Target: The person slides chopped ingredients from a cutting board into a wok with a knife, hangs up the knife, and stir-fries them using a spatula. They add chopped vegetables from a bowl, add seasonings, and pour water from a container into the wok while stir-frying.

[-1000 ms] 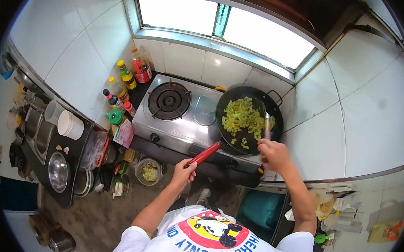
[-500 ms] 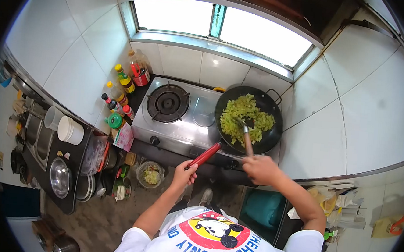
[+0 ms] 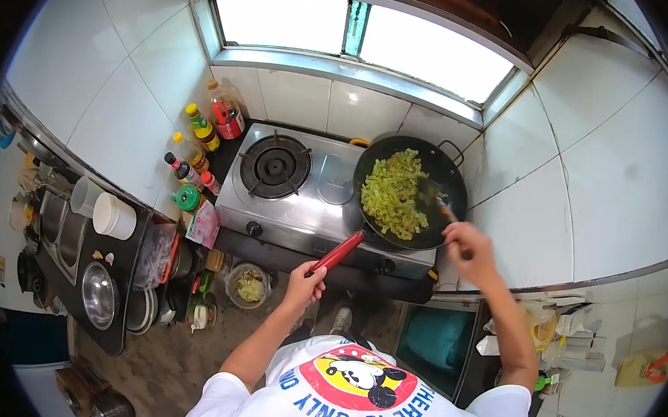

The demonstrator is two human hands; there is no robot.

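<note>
Clasping red handle (image 3: 339,251), left grip (image 3: 306,285), pan (image 3: 449,178) (greens (image 3: 393,193) inside) ahead to its right

A tiled kitchen, shown by the gas stove (image 3: 310,221), sink (image 3: 70,243) and seasoning bottles (image 3: 202,128).

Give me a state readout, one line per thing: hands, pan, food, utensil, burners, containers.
left hand: closed on pan's red handle
right hand: closed on spatula
spatula: blade in pan, blurred
pan: over right burner, flame hidden
chopped vegetables: heaped, mostly pan's left side
left burner: no flame visible
green-lidded jar: closed
clear bowl: holding food
</note>
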